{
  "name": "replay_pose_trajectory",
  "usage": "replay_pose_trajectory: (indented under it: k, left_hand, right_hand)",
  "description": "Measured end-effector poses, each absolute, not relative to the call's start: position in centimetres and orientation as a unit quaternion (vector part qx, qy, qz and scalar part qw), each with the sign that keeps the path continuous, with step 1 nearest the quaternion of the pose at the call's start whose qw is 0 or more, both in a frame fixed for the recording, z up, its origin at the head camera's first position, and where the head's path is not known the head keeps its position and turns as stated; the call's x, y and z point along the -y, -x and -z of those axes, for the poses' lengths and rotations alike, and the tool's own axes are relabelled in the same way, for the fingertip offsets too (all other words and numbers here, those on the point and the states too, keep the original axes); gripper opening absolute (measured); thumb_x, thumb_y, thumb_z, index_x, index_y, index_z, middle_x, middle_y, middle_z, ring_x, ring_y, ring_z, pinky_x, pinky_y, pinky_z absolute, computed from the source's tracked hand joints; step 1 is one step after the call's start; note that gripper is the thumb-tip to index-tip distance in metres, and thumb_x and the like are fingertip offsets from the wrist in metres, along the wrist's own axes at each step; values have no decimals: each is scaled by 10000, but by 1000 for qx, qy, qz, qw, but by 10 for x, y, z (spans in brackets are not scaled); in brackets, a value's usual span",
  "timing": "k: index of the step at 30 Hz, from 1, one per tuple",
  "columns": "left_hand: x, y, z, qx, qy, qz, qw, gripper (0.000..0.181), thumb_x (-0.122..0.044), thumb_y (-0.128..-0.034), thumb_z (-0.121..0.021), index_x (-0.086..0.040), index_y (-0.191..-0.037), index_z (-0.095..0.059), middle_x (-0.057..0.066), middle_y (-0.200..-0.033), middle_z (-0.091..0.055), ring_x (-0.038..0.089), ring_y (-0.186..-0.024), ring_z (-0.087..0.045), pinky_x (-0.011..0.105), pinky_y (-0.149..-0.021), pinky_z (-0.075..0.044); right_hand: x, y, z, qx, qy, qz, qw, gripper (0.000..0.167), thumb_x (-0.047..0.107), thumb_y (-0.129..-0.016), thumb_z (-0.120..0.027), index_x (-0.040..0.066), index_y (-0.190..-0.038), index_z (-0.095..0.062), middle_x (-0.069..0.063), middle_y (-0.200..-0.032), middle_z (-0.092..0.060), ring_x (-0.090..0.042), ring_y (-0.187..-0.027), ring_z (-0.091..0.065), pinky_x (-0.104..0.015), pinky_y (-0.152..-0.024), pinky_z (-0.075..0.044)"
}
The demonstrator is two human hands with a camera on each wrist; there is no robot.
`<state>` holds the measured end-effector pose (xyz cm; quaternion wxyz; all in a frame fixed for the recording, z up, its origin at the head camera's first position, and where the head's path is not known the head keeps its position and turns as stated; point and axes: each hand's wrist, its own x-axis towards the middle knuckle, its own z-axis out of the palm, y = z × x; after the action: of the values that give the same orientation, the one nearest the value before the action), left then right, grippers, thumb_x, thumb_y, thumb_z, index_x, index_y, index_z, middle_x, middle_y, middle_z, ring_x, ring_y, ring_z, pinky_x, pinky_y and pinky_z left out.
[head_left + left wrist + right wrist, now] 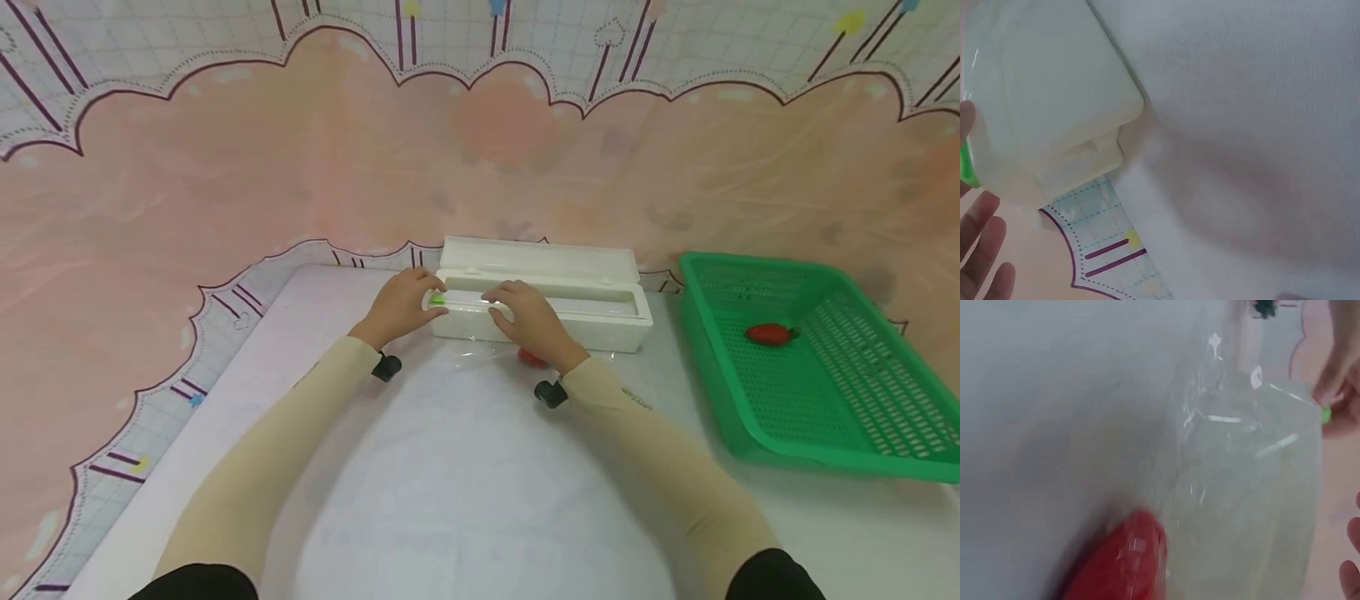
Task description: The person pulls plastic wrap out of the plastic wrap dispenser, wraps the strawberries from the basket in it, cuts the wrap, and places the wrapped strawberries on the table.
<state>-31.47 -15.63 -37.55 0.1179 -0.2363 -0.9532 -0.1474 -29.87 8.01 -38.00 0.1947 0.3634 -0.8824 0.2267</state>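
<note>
A long white cling film dispenser (540, 333) lies on the table with its lid (540, 257) raised. At its left end my left hand (401, 307) pinches a small green slider (1326, 415) between thumb and fingers. My right hand (531, 321) hovers at the middle of the dispenser, thumb and fingers apart, with nothing seen between them. Clear film (1241, 481) hangs over the dispenser's front onto the table. Under or against that film lies a smooth red object (1125, 562), probably a pepper; the right wrist partly hides it in the head view.
To the right stands a green perforated basket (720, 417) holding a red pepper (771, 334) with a dark stem. White cloth (465, 483) covers the table, and a patterned pink sheet (375, 167) hangs behind. Black wrist cameras sit below both hands.
</note>
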Motion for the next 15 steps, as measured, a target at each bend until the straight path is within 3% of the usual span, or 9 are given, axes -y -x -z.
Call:
replay_pose_trajectory:
  k: [8,15]
  left_hand:
    - [155,321,384,952,237,163,103,359,-366,-810,-717,-115,-1062,-668,96,-1059,-579,274,-978,-530,422,-878,-450]
    - [152,320,381,956,229,152,105,335,-309,-821,-714,-76,-1059,-690,104,-1062,-576,265,-984,-533,413,-884,-453]
  right_hand:
    - [-43,309,396,847,-436,-146,267,260,81,-865,-616,35,-1117,-666,-104,-1003,-654,-234,-936,-616,-344,-861,-500]
    - [-27,308,403,845,-440,-61,297,333,187,-897,-592,79,-1211,-609,-84,-1179,-610,-248,-1077,-553,-386,-930,-455]
